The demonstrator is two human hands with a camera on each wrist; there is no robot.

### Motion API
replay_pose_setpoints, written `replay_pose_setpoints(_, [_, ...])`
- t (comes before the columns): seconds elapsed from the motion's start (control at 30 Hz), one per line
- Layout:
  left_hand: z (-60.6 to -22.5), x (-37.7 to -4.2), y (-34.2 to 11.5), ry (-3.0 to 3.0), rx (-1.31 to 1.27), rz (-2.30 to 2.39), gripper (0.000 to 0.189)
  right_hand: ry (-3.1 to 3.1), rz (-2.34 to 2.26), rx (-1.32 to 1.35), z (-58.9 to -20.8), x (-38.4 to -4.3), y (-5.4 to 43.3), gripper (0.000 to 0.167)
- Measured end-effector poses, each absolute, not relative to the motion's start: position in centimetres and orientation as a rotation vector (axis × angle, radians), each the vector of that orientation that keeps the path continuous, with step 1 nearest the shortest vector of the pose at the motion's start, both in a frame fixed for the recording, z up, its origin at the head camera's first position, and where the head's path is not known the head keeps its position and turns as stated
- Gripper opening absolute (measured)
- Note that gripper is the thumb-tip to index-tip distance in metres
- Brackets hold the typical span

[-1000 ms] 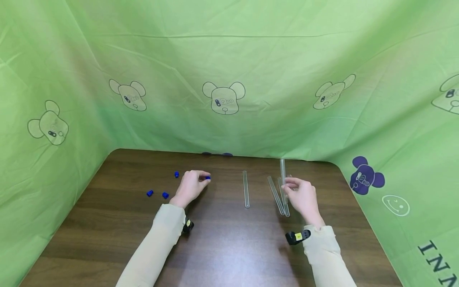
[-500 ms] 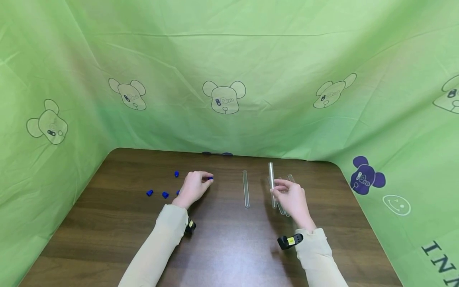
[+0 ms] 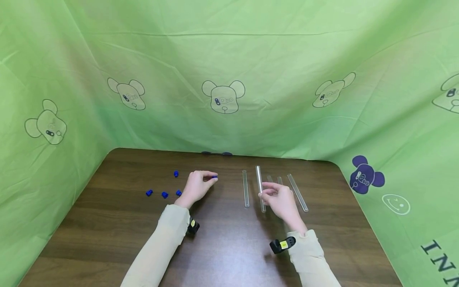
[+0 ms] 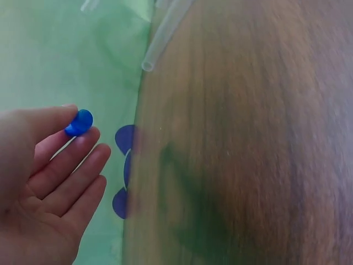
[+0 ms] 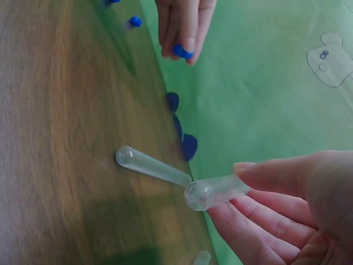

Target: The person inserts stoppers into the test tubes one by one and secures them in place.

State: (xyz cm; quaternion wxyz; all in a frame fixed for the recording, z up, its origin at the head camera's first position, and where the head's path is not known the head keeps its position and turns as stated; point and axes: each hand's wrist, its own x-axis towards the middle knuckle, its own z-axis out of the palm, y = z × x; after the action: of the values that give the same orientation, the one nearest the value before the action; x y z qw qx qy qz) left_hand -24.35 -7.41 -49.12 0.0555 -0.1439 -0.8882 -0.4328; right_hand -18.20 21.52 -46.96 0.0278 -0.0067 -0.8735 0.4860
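Note:
My left hand (image 3: 197, 187) pinches a small blue stopper (image 4: 81, 122) between thumb and fingertips, above the table. In the right wrist view the same blue stopper shows at the fingertips. My right hand (image 3: 281, 201) holds a clear test tube (image 3: 259, 179) between thumb and fingers, its rounded end (image 5: 199, 195) facing the right wrist camera. Another clear test tube (image 3: 245, 189) lies on the table just left of the held one. Several more tubes, among them a slanted test tube (image 3: 297, 193), lie around and partly behind my right hand.
Several loose blue stoppers (image 3: 164, 195) lie on the brown wooden table (image 3: 229, 247), left of my left hand. A green cloth (image 3: 222, 131) with printed bear heads hangs along the back and both sides of the table.
My right hand has carried the test tube leftward, away from the tubes lying at the right. My left hand has shifted slightly right with the stopper, uncovering another stopper beside the wrist.

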Motion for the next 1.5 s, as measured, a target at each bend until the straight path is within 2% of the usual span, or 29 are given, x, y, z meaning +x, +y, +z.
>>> replay_pose_setpoints(0.47, [-48.8, -24.4, -6.8, -2.584, -0.366, -1.522, 0.019, -2.642, 1.688, 0.025, -46.9, -18.0, 19.8, 0.042])
replay_pose_setpoints(1.5, [-47.1, -25.5, -4.5, -2.552, -0.366, -1.659, 0.024, -2.683, 1.765, 0.154, -46.5, -17.1, 16.5, 0.046])
